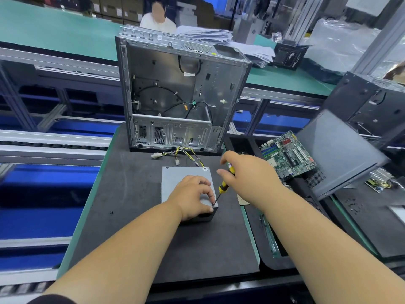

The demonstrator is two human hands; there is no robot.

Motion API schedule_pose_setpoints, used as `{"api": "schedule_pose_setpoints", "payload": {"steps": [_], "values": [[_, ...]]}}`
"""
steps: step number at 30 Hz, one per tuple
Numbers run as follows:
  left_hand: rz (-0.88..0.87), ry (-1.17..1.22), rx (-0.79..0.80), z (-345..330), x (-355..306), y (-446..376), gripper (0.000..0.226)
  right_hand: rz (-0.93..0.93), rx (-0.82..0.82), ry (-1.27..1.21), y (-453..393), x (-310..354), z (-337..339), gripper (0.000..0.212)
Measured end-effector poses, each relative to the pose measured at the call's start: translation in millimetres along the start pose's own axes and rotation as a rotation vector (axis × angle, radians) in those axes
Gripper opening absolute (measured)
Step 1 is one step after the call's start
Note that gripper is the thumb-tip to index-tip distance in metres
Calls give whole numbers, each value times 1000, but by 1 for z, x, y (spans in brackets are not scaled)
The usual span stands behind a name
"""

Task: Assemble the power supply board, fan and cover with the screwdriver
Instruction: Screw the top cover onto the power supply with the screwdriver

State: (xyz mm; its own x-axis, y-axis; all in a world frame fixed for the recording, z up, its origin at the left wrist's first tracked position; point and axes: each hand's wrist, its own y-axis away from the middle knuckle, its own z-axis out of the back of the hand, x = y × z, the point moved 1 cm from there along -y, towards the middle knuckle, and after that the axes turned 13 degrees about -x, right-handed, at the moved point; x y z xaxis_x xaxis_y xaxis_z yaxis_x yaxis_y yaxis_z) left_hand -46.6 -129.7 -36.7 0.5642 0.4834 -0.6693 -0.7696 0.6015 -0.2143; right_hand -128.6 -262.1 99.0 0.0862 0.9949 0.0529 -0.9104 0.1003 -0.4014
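Observation:
A grey power supply box (pixel 178 175) lies on the black foam mat (pixel 135 227), its yellow and black cables (pixel 186 155) trailing toward the open case. My left hand (pixel 192 197) rests on the box's near right part, fingers curled over its corner beside the screwdriver tip. My right hand (pixel 245 172) grips the yellow-and-black screwdriver (pixel 223 186) by its handle top; the shaft slants down to the box's near right corner. A screw sits in the far right corner (pixel 205 168).
An open metal computer case (pixel 182 95) stands upright behind the box. A green motherboard (pixel 289 154) and a dark side panel (pixel 337 154) lie to the right. Loose screws (pixel 354 207) are scattered at far right. A person sits beyond the green bench.

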Motion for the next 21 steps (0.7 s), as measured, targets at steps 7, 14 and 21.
{"api": "schedule_pose_setpoints", "payload": {"steps": [7, 14, 21], "values": [[6, -1, 1, 0, -1, 1, 20, -13, 43, -53, 4, 5, -1, 24], [2, 0, 9, 1, 0, 1, 20, 27, 65, 54, 1, 3, 0, 27], [1, 1, 0, 0, 0, 1, 20, 6, 48, -17, 2, 3, -1, 26]]}}
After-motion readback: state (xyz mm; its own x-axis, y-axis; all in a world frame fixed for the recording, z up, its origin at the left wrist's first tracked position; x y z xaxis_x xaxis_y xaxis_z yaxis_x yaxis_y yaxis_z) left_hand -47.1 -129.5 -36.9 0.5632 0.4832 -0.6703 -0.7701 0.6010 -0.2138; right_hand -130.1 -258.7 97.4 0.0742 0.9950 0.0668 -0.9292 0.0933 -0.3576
